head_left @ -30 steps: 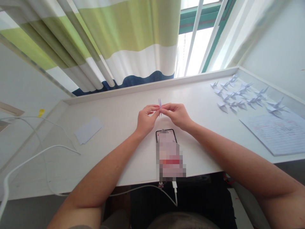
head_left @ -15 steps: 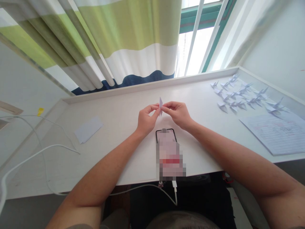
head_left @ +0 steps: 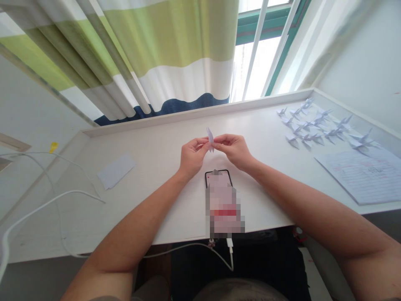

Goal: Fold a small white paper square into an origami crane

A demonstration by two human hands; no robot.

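A small piece of folded white paper [head_left: 210, 136] stands upright between my two hands, over the middle of the desk. My left hand [head_left: 193, 155] pinches it from the left, thumb and fingertips closed on it. From the right, my right hand [head_left: 233, 148] grips it between thumb and forefinger. The paper's pointed top sticks up above the fingertips and its lower tip shows beneath them; the part under the fingers is hidden. Just below the hands lies a phone [head_left: 218, 172] with a blurred-out screen.
Several folded paper cranes [head_left: 308, 125] stand at the desk's back right. In front of them lies a lined, written-on sheet [head_left: 363, 175]. Blank paper slips [head_left: 116, 170] rest on the left, near white cables [head_left: 46, 209]. A raised rim [head_left: 188, 112] runs along the back, below the curtain [head_left: 175, 37].
The folded paper has turned slightly between my fingers, its top now leaning left and showing a broader face. Both hands stay in nearly the same place.
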